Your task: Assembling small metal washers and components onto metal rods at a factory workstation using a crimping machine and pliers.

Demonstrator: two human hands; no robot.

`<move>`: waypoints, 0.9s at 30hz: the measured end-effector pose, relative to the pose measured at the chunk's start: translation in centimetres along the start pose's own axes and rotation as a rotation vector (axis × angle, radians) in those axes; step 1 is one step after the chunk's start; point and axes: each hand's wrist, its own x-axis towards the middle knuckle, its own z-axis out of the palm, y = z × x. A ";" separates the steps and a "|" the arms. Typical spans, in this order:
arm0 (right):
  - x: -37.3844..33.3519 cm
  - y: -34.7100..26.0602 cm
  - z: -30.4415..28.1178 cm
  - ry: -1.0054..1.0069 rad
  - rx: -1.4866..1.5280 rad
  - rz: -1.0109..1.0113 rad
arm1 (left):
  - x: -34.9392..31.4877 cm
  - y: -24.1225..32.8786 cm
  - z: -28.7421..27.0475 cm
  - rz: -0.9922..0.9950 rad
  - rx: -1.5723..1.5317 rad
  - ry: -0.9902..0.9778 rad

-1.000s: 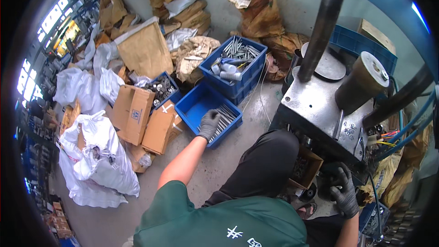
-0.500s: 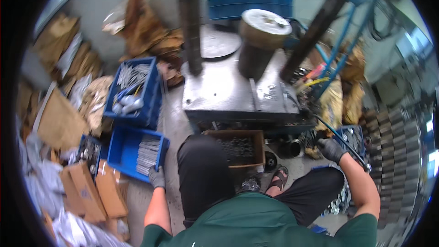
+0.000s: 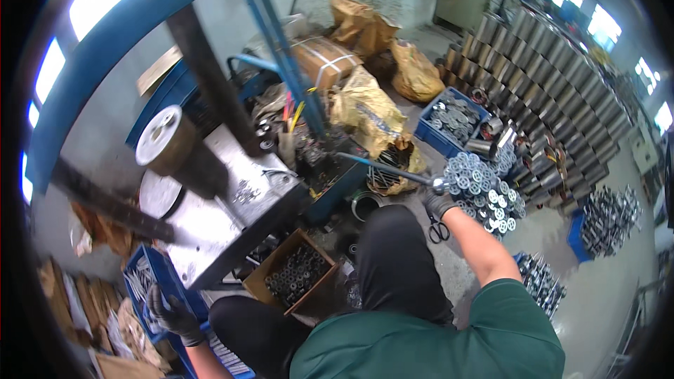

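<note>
Your head has turned to the right since a moment ago, so the big grey press (image 3: 232, 196) now sits in the middle and the stacks of shiny round parts (image 3: 484, 189) have come into view. Your left hand (image 3: 172, 312) has stayed low by the blue bin (image 3: 151, 284). It wears a dark glove, and its grip is curled onto the bin's edge; I cannot tell if it holds any of the thin metal pins. Just right of that grip is a brown cardboard box (image 3: 298, 277) full of small dark tubes.

Your right hand (image 3: 439, 203), gloved too, has moved up. Its grip is closed around the round knob end of a long thin metal lever (image 3: 382, 168). Right beside that grip stand the round parts, ridged like little gears. Black scissors (image 3: 439, 230) lie on the floor just under it.
</note>
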 end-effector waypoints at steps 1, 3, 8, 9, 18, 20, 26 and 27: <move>-4.9 8.4 1.8 0.092 -0.204 0.135 | 2.4 3.6 5.1 -0.046 -0.207 0.009; -4.9 3.6 5.5 0.078 0.755 0.472 | 5.8 7.3 4.2 0.044 -0.181 -0.025; -4.0 -10.3 -6.4 -0.035 1.492 0.839 | 9.2 21.9 5.9 0.115 -0.535 -0.289; -4.1 -10.9 -8.6 -0.015 1.493 0.854 | 9.3 24.9 6.3 0.134 -0.625 -0.421; -5.3 -19.9 -20.1 -0.407 2.443 0.110 | 7.1 42.2 9.9 0.247 -1.047 -1.170; -5.7 -21.0 -20.8 -0.255 2.459 0.009 | 6.5 42.7 10.3 0.068 -1.267 -1.348; -5.6 -22.2 -22.7 -0.316 2.076 -0.036 | 5.3 43.5 9.4 -0.099 -1.358 -1.301; -5.5 -22.6 -22.7 -0.330 2.018 -0.013 | 5.2 43.6 9.1 -0.062 -1.352 -1.211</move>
